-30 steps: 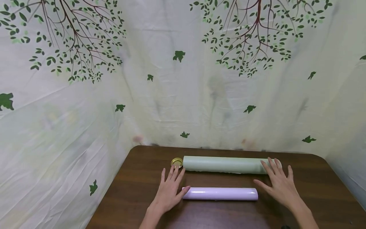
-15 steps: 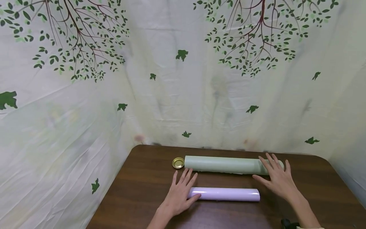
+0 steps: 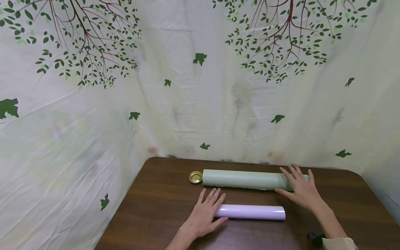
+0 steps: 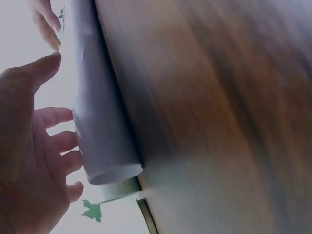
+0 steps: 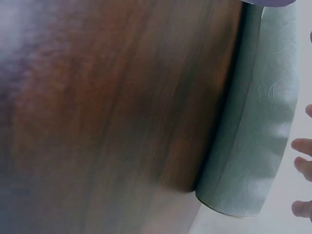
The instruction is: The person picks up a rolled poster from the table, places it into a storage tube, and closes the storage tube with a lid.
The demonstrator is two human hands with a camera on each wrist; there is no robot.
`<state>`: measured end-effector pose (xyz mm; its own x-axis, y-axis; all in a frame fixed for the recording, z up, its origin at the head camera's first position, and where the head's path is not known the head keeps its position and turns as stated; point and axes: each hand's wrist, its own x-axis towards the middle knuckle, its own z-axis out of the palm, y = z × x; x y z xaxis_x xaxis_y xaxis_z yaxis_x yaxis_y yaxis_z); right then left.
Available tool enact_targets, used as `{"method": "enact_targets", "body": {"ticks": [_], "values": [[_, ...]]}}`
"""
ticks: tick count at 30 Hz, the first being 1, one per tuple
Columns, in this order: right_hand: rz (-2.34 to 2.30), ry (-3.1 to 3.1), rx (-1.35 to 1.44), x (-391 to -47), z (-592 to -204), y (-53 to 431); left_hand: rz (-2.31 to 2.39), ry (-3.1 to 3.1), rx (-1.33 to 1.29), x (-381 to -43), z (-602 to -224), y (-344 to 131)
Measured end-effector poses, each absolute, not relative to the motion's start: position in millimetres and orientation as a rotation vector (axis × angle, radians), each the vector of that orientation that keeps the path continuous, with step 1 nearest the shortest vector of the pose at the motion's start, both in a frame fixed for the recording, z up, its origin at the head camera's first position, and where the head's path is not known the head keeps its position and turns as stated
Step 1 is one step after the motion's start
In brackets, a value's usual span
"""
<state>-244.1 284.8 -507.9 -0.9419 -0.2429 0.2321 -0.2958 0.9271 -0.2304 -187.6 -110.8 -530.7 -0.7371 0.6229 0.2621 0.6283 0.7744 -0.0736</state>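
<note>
A glossy lilac roll (image 3: 251,212) lies across the table, nearer to me. Over its left end is my left hand (image 3: 204,214), fingers spread; in the left wrist view the fingertips (image 4: 69,141) come close to the roll, and I cannot tell whether they touch. Farther back lies a longer pale green roll (image 3: 240,179). My right hand (image 3: 301,191) is spread above its right end and hides part of it. In the right wrist view a gap shows between those fingertips (image 5: 302,146) and the green roll (image 5: 243,146).
A round gold lid (image 3: 195,177) lies just left of the green roll. The brown wooden table (image 3: 150,201) has rounded far corners. Behind it hangs a pale curtain (image 3: 215,104) printed with branches and leaves. Something black (image 3: 315,240) shows at the right wrist.
My left hand has moved right and a little toward me, from beside the lid to over the lilac roll's left end. My right hand has shifted slightly left and away. The rolls look unmoved.
</note>
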Motion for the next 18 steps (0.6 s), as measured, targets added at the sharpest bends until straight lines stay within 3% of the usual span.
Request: {"method": "enact_targets", "body": {"ticks": [18], "values": [[0.322, -2.888, 0.492, -271, -514, 283, 0.063, -2.742, -1.090, -189, -531, -101]]}}
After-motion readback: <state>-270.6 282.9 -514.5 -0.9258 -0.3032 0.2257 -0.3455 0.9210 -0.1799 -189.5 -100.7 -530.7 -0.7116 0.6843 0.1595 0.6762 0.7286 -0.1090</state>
